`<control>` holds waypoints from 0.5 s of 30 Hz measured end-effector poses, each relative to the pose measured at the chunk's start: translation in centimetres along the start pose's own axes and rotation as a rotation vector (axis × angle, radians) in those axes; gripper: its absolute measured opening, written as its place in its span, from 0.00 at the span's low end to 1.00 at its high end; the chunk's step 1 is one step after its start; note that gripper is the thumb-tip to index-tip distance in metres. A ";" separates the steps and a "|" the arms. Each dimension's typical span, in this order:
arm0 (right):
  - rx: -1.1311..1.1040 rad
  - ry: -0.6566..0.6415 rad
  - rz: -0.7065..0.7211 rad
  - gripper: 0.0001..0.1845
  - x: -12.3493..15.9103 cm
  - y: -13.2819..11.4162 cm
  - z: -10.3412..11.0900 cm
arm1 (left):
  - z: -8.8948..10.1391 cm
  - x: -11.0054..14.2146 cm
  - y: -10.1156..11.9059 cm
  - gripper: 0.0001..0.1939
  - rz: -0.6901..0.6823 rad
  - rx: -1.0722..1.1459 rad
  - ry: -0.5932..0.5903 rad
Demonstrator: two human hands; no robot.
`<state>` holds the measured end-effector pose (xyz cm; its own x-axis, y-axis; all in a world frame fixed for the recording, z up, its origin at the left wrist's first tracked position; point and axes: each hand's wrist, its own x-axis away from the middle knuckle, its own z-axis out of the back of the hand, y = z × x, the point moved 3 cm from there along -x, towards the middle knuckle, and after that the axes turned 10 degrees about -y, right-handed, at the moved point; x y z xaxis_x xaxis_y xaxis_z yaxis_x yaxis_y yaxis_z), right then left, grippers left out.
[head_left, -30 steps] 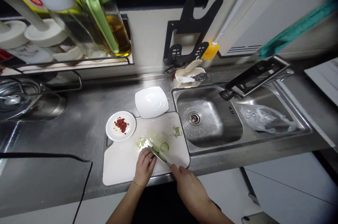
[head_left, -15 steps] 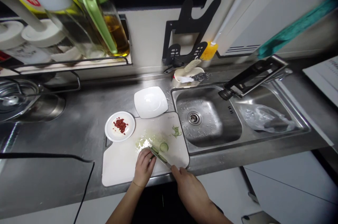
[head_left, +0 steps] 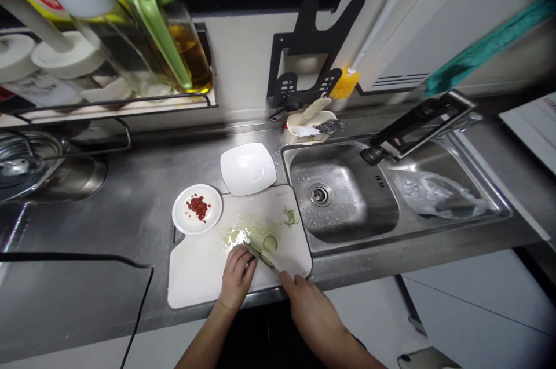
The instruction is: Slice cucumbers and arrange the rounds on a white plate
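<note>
We are slicing a green cucumber [head_left: 256, 247] on the white plastic cutting board [head_left: 200, 270]: our left hand [head_left: 237, 276] is pinning it with curled fingers while our right hand [head_left: 310, 308] is gripping the steel knife [head_left: 263, 257]. Cut rounds [head_left: 270, 243] and thin scraps [head_left: 291, 217] are lying beyond the blade; only a short piece seems left. A round white plate of red bits [head_left: 197, 208], a square white plate [head_left: 248, 168] and the steel sink [head_left: 343, 236] are crowding the board's edges.

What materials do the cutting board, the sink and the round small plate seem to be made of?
Cutting board: probably plastic, matte off-white, thin with rounded corners.
Sink: looks like stainless steel, grey with bright reflections.
Round small plate: likely glazed ceramic or melamine, glossy white; the look leaves it open.
</note>
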<state>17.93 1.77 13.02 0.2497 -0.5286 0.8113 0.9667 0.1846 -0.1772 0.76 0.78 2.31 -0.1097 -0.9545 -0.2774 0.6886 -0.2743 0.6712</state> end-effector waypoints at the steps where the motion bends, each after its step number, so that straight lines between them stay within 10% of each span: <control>1: -0.001 -0.004 0.001 0.29 0.0 0.0 0.1 | 0.0 0.0 0.0 0.08 0.001 0.002 -0.001; 15: 0.004 -0.019 0.005 0.26 -1.0 -0.8 0.5 | -0.1 0.1 -0.2 0.08 0.007 0.015 -0.003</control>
<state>16.90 2.59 12.61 0.2536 -0.5120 0.8207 0.9652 0.1904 -0.1794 0.67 0.77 2.04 -0.1068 -0.9568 -0.2704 0.6787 -0.2689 0.6834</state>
